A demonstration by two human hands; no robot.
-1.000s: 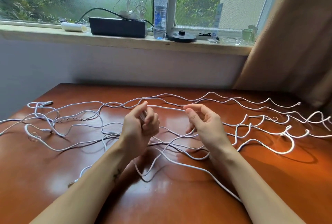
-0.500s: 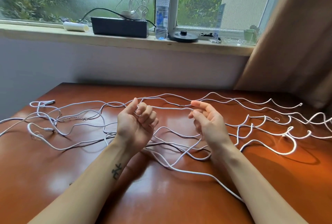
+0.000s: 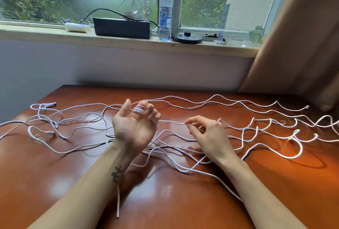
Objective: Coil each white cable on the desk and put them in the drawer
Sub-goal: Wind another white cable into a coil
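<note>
Several long white cables [image 3: 256, 131] sprawl in loose waves across the brown wooden desk [image 3: 55, 177]. My left hand [image 3: 134, 126] is raised palm up over the middle of the desk, with a few turns of one white cable [image 3: 171, 122] wound around its fingers. From there the same cable runs taut to the right, where the thumb and forefinger of my right hand [image 3: 205, 133] pinch it. A loose cable end [image 3: 118, 205] hangs under my left forearm. No drawer is in view.
A windowsill behind the desk holds a black box [image 3: 122, 27] with wires on top, a water bottle [image 3: 165, 14], a white roll [image 3: 77, 27] and a black round base [image 3: 187, 37]. A brown curtain [image 3: 302, 36] hangs at the right.
My left hand has turned palm up and opened its fingers, now with cable turns around them. My right hand has moved lower and right, pulling the cable taut between the hands.
</note>
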